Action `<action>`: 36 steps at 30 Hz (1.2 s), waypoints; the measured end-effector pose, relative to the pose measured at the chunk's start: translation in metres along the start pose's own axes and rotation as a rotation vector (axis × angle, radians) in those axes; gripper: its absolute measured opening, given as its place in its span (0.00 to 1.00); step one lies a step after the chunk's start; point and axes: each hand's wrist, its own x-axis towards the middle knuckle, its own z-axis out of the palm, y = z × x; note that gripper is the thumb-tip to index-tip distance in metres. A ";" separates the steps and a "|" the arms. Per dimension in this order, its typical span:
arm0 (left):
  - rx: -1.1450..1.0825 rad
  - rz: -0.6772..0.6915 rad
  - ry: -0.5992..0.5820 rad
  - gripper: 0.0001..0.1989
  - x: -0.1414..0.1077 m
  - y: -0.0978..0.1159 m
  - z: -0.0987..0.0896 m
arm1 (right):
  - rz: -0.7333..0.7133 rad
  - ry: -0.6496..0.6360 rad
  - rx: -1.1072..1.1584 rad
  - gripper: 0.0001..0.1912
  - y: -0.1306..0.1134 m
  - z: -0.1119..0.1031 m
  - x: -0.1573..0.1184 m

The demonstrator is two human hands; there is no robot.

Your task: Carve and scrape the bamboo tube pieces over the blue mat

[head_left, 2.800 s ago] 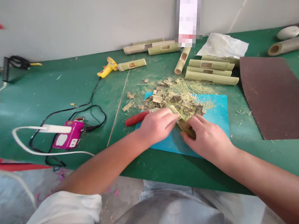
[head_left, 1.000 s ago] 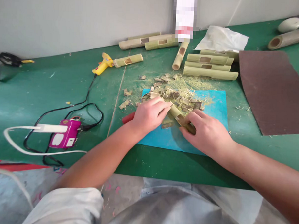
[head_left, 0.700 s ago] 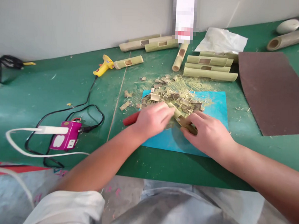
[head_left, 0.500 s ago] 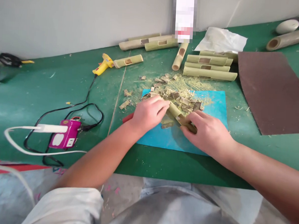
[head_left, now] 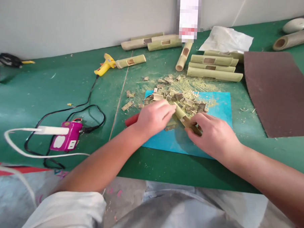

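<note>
A bamboo tube point(head_left: 180, 112) with a cut opening lies slanted over the blue sheet point(head_left: 176, 142). My right hand point(head_left: 213, 135) is wrapped round its near end, thumb and fingers on both sides. At its far end, my left hand point(head_left: 155, 117) has its fingers closed against the tube; the fingertips are partly hidden. A red object point(head_left: 132, 120) shows beside my left hand, partly covered by it. Beyond the tube, bamboo chips point(head_left: 178, 96) and pale sawdust are heaped on the sheet's back edge and the green table point(head_left: 144, 165).
Notched bamboo tubes point(head_left: 214, 75) are stacked at the back right, near a brown sheet point(head_left: 276, 94). On the left are a yellow glue gun point(head_left: 105, 65), a magenta power block point(head_left: 67, 136) and looping cables. More tubes point(head_left: 165, 44) lie along the wall.
My left hand has shifted slightly right, showing more of the red object. The tube and my right hand have moved only slightly right in the view.
</note>
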 end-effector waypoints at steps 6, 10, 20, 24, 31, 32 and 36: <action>0.002 -0.033 -0.035 0.13 0.000 0.002 -0.001 | -0.001 0.020 -0.006 0.06 0.000 0.001 0.000; -0.042 0.033 -0.080 0.12 0.000 0.006 0.000 | -0.014 0.023 -0.013 0.06 0.000 0.001 0.000; -0.013 -0.033 -0.005 0.12 -0.001 0.004 0.001 | -0.057 0.029 -0.020 0.07 -0.001 0.001 0.000; -0.064 0.014 -0.070 0.12 0.000 0.007 0.000 | -0.063 0.017 -0.011 0.08 0.000 0.001 0.000; -0.093 -0.005 -0.048 0.11 -0.001 0.008 0.002 | -0.065 0.019 0.008 0.08 0.001 0.002 -0.001; -0.085 -0.017 -0.039 0.11 -0.001 0.007 0.002 | -0.063 0.020 0.013 0.07 0.001 0.001 -0.001; -0.043 -0.034 -0.025 0.13 -0.001 0.004 0.002 | -0.059 0.006 0.016 0.07 0.000 0.000 0.000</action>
